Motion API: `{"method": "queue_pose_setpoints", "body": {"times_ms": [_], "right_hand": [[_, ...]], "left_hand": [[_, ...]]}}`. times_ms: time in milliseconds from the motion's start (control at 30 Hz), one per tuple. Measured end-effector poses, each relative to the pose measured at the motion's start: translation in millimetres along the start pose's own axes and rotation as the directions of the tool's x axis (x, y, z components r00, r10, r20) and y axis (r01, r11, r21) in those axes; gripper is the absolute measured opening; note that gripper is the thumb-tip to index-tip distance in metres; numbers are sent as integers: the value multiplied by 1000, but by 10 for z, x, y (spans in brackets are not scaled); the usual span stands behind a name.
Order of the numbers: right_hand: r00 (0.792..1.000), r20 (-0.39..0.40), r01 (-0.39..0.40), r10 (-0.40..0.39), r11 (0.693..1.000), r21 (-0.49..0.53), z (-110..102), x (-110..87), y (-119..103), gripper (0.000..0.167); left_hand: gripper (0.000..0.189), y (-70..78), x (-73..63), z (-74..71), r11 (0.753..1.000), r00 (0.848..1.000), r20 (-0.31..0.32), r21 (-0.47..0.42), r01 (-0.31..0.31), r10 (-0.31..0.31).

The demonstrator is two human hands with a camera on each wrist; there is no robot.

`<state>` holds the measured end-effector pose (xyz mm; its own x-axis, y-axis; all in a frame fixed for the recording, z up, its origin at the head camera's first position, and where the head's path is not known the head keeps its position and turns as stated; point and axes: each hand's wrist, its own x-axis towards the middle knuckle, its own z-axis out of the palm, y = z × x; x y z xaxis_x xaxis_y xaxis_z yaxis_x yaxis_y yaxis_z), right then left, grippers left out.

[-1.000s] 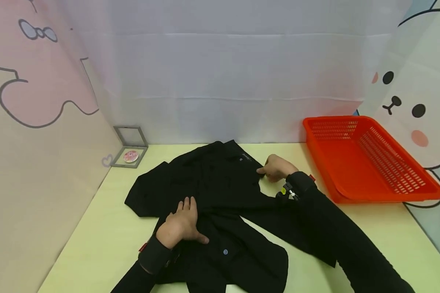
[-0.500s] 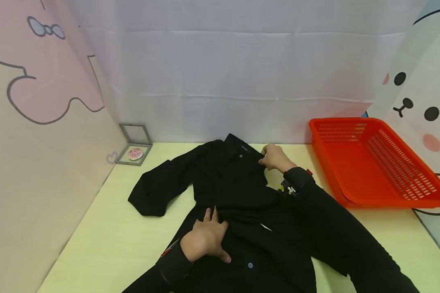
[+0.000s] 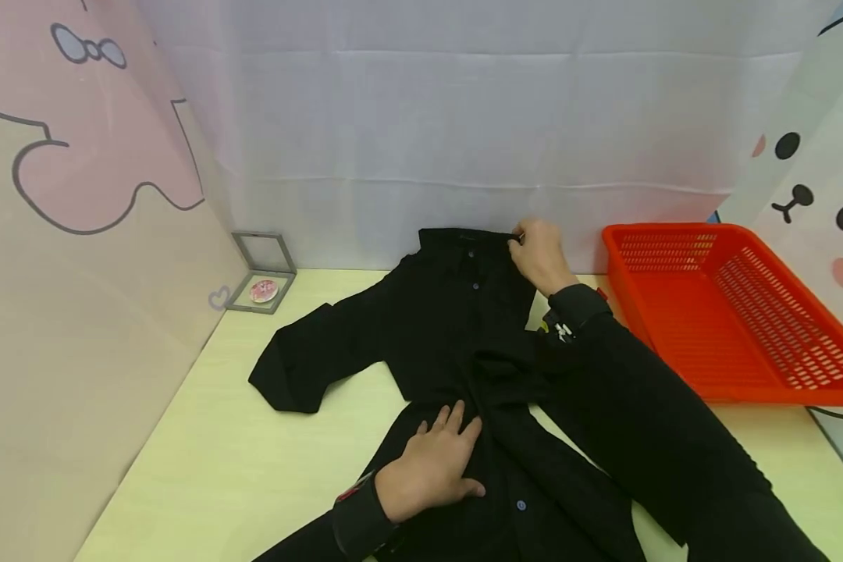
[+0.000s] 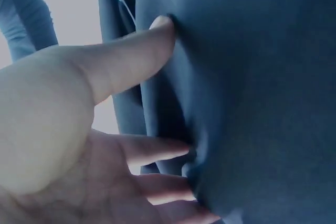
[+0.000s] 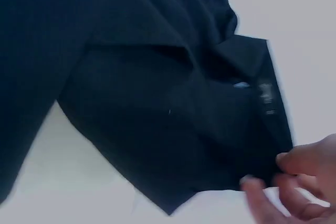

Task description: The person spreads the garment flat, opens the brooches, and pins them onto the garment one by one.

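Spread buttons-up across the middle of the pale yellow-green table [image 3: 204, 468]: a black long-sleeved button-up shirt [image 3: 457, 336], collar lifted at the far edge against the white backdrop, one sleeve reaching toward the left edge. Pinching the collar's right corner: the right hand [image 3: 542, 254], fingertips [image 5: 286, 159] closed on the cloth. Pressing flat on the shirt front near the near edge: the left hand [image 3: 435, 468], fingers [image 4: 142, 56] straight and spread; just beside, at the right edge, an orange perforated plastic basket [image 3: 730, 312].

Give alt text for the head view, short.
A person's right hand pinches the collar of a black shirt and lifts it toward the back wall, while the left hand presses flat on the shirt's front. It lies on a yellow-green table, a red basket to the right.
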<state>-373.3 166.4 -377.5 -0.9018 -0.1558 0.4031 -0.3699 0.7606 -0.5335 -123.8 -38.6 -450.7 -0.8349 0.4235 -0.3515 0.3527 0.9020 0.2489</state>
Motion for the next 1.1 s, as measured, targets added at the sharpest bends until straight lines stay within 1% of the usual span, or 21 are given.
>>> {"method": "queue_pose_setpoints", "body": {"times_ms": [100, 167, 233, 333, 400, 500, 567, 600, 633, 667, 700, 733, 800, 833, 867, 900, 933, 967, 1000, 1033, 1100], "right_hand": [[991, 119, -61, 59, 998, 11, 66, -69, 83, 31], [972, 204, -125, 119, 992, 16, 123, -134, 131, 40], [950, 264, -174, 166, 985, 5, 186, -191, 155, 51], [921, 334, -208, 198, 978, -6, 248, -279, 104, 69], [913, 363, -200, 187, 980, -2, 260, -357, 11, 73], [901, 412, -146, 133, 989, 2, 236, -534, -194, 66], [891, 449, -73, 67, 997, -4, 203, -700, -347, 56], [882, 470, -35, 34, 999, -8, 178, -796, -427, 52], [869, 496, 5, -3, 1000, -2, 146, -900, -504, 48], [853, 521, 43, -42, 999, 9, 107, -1011, -575, 45], [835, 545, 78, -78, 997, 25, 64, -1124, -632, 43], [818, 564, 108, -112, 993, 41, 15, -1240, -678, 40], [786, 595, 149, -168, 986, 81, -95, -1471, -735, 37], [769, 610, 163, -191, 981, 101, -152, -1579, -740, 36], [757, 617, 178, -213, 977, 119, -205, -1681, -735, 34], [749, 623, 185, -225, 974, 129, -254, -1779, -725, 33], [745, 624, 195, -237, 971, 136, -297, -1872, -712, 32], [741, 625, 201, -244, 970, 140, -338, -1959, -700, 31], [740, 624, 212, -253, 967, 141, -377, -2039, -687, 29], [741, 620, 220, -257, 966, 137, -408, -2117, -673, 28], [747, 619, 218, -243, 969, 118, -454, -2265, -654, 27]], "left_hand": [[99, -53, -19, -10, 1000, 1000, -7, -18, 23, -23], [102, -98, -29, -24, 998, 999, -6, -36, 53, -53], [104, -146, -35, -41, 995, 997, -8, -60, 77, -78], [105, -227, -36, -69, 994, 996, -15, -75, 84, -86], [103, -285, -29, -93, 994, 997, -24, -80, 71, -73], [94, -391, -12, -127, 996, 998, -54, -87, 35, -39], [83, -486, -7, -152, 996, 995, -102, -93, 5, -15], [74, -544, -9, -167, 995, 989, -145, -103, -6, -9], [66, -610, -14, -188, 994, 980, -200, -109, -11, -11], [58, -686, -26, -217, 993, 965, -262, -116, -16, -15], [49, -775, -43, -252, 992, 945, -325, -124, -9, -32], [41, -875, -67, -290, 991, 917, -396, -132, 1, -54], [29, -1106, -131, -389, 987, 843, -526, -159, 36, -115], [25, -1234, -173, -438, 984, 805, -575, -166, 65, -150], [23, -1368, -219, -485, 981, 769, -613, -173, 92, -181], [22, -1503, -268, -524, 976, 740, -638, -179, 125, -212], [23, -1636, -315, -554, 971, 716, -656, -184, 153, -238], [24, -1761, -361, -577, 964, 704, -659, -192, 183, -265], [26, -1877, -404, -590, 957, 700, -652, -199, 212, -291], [28, -1981, -444, -593, 949, 702, -639, -204, 239, -314], [33, -2156, -503, -577, 936, 719, -600, -212, 280, -351]]}}
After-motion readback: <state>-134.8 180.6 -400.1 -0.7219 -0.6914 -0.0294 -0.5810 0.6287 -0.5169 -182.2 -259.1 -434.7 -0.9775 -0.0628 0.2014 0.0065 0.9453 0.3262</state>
